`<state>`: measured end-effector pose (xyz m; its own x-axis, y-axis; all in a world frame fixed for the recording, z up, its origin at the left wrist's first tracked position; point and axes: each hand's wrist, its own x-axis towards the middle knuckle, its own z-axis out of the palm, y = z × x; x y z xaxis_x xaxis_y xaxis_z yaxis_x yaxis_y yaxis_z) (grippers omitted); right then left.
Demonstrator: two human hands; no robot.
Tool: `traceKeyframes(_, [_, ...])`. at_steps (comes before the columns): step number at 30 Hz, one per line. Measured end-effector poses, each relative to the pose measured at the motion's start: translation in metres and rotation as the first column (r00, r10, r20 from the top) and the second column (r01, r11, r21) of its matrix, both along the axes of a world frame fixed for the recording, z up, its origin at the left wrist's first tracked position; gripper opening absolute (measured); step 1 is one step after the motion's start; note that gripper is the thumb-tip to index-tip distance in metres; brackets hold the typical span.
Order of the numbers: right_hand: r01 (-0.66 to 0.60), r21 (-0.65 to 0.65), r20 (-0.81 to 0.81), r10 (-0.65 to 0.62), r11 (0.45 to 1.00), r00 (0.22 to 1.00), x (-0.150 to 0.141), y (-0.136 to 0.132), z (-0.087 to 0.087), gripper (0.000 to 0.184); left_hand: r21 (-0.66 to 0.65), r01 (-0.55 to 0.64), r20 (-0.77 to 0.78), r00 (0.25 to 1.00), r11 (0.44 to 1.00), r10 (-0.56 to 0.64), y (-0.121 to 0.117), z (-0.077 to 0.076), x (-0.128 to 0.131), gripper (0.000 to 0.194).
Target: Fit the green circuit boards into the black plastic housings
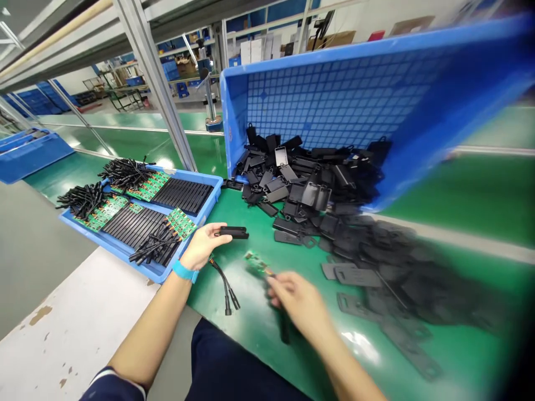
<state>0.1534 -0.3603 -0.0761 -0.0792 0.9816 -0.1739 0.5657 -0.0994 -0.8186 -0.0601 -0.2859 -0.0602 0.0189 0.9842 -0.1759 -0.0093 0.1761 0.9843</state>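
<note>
Green anti-static bench mat (225, 340) | blue plastic tray (190, 175): rows of black casings, green circuit boards, bundled black cables | tilted blue plastic crate (334, 94): many loose black casings (301, 195), heaped onto mat | left hand (203, 248): fingers curled around black two-piece casing (232, 232) | right hand (298, 306): blurred, fingertips pinching green circuit board (257, 263)

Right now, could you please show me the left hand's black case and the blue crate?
Black case (233, 233): head view, on its middle.
Blue crate (334, 97): head view, on its mesh base.

The right hand (298, 306) is motion-blurred and hides part of the black cable (284, 328) beneath it, while the black plastic casings (397, 278) to its right smear past recognition.
</note>
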Motion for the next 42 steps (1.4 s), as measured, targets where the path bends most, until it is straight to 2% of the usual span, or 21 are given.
traceKeyframes(2, [0.090,-0.079,-0.267,-0.108,0.993,0.958,0.018,-0.008,0.009,0.022,-0.065,0.040,0.168,0.985,0.997,-0.029,-0.018,-0.001,0.006,0.040])
traceKeyframes(4, [0.176,-0.187,-0.501,-0.248,0.966,0.829,0.026,-0.014,0.017,0.026,-0.125,0.106,0.305,0.950,0.986,-0.064,-0.030,-0.004,0.019,0.035])
traceKeyframes(5, [0.194,-0.231,-0.563,-0.294,0.953,0.772,0.027,-0.017,0.018,0.027,-0.165,0.153,0.407,0.910,0.974,-0.074,-0.034,-0.005,0.028,0.033])
traceKeyframes(6, [0.200,-0.255,-0.584,-0.315,0.946,0.748,0.026,-0.019,0.019,0.028,-0.203,0.210,0.534,0.842,0.956,-0.071,-0.037,-0.007,0.037,0.032])
traceKeyframes(7, [0.203,-0.267,-0.586,-0.326,0.942,0.742,0.024,-0.021,0.018,0.028,-0.230,0.273,0.668,0.743,0.934,-0.053,-0.040,-0.008,0.046,0.031])
traceKeyframes(9, [0.204,-0.278,-0.566,-0.332,0.939,0.755,0.019,-0.024,0.015,0.030,-0.238,0.372,0.868,0.496,0.897,0.025,-0.044,-0.008,0.063,0.027])
traceKeyframes(10, [0.208,-0.283,-0.553,-0.337,0.936,0.762,0.017,-0.025,0.013,0.031,-0.231,0.390,0.914,0.402,0.891,0.062,-0.046,-0.008,0.070,0.025])
traceKeyframes(12, [0.224,-0.296,-0.525,-0.354,0.929,0.774,0.013,-0.027,0.010,0.032,-0.226,0.359,0.935,0.339,0.906,0.099,-0.051,-0.007,0.081,0.023])
traceKeyframes(14, [0.235,-0.309,-0.500,-0.367,0.922,0.784,0.011,-0.029,0.008,0.032,-0.232,0.293,0.932,0.341,0.928,0.125,-0.057,-0.004,0.089,0.025])
traceKeyframes(19, [0.235,-0.326,-0.483,-0.375,0.916,0.791,0.009,-0.031,0.006,0.035,-0.216,0.149,0.907,0.397,0.965,0.141,-0.067,0.001,0.102,0.033])
traceKeyframes(28, [0.272,-0.344,-0.505,-0.421,0.899,0.754,0.002,-0.031,0.008,0.034,-0.181,0.060,0.864,0.486,0.982,0.130,-0.074,0.003,0.110,0.027])
traceKeyframes(35, [0.280,-0.356,-0.496,-0.435,0.891,0.752,-0.004,-0.032,0.006,0.036,-0.162,-0.033,0.741,0.656,0.986,0.144,-0.078,0.001,0.117,0.030])
traceKeyframes(42, [0.271,-0.365,-0.573,-0.445,0.891,0.689,-0.008,-0.032,0.008,0.033,-0.171,-0.081,0.718,0.672,0.982,0.181,-0.076,-0.003,0.117,0.027])
